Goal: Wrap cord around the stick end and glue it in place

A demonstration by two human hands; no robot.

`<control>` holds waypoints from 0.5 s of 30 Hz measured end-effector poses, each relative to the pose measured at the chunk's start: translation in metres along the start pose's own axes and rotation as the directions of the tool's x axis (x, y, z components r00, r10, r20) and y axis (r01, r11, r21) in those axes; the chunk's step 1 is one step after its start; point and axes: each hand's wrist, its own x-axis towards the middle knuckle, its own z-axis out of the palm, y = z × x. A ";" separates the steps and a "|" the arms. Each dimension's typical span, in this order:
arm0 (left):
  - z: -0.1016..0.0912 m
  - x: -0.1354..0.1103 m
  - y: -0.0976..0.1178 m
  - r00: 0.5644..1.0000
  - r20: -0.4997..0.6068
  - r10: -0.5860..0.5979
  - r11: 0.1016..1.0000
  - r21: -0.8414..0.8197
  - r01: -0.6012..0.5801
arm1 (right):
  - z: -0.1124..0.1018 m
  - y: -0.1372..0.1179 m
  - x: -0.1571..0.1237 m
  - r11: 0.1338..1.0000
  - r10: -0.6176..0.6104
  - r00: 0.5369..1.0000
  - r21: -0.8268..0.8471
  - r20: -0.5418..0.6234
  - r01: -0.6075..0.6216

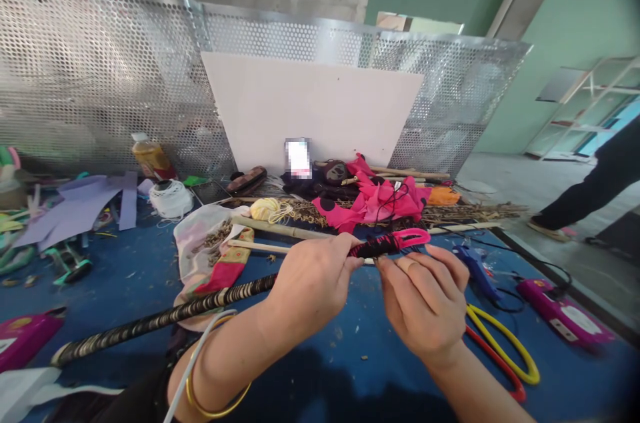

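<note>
wrapped stick (pixel 150 324), black and pale bands; tail at eight o'clock. left hand (pixel 314 276): closed round it. right hand (pixel 425 296): fingers bunched beneath pink loop (pixel 414 236), grip cannot be told. blue bench (pixel 350 343): surface at six o'clock, edge near four.

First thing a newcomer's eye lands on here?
Likely the pink fabric heaped far back on the blue table. Then the striped rod in the left hand, its pink-and-black end by the right hand. Behind, a bright pixelated screen stands before the white board.
</note>
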 end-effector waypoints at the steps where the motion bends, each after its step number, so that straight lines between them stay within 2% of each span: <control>1: 0.000 0.000 0.000 1.000 -0.001 -0.002 1.000 0.001 0.002 | 0.000 0.000 0.000 1.000 0.000 1.000 0.001 0.001 0.000; 10: 0.003 0.002 -0.001 0.999 -0.046 0.003 0.998 -0.064 -0.006 | 0.001 -0.002 0.005 0.999 -0.002 1.000 -0.036 -0.017 0.001; 15: 0.002 0.004 -0.001 0.999 0.002 -0.044 0.997 -0.058 0.044 | 0.000 -0.003 0.005 0.999 -0.031 0.999 -0.037 -0.033 0.030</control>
